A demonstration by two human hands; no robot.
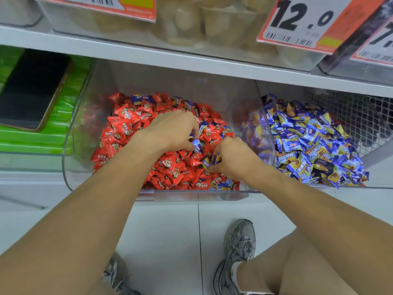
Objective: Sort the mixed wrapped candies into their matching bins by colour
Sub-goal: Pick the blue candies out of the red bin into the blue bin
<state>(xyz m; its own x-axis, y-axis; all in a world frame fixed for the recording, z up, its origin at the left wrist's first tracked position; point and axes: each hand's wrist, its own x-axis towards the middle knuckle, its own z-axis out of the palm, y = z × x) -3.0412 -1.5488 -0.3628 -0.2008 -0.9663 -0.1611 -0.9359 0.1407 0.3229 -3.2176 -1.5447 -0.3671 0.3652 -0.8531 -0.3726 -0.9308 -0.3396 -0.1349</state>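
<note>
Both hands are down in the red candy bin (85, 116), picking out strays. Left hand (173, 129) pinches a blue candy (197, 145) between thumb and fingers. Right hand (230, 158) is curled round another blue candy (217, 158) at its fingertips. Blue candy bin (262, 116) lies just right of them, and the right hand is nearer. The clear wall between the bins stands in the way, so the lift must go up and over. More blue strays sit along the red pile's back and front edges. A phone (32, 88) lies on the green packs far left.
</note>
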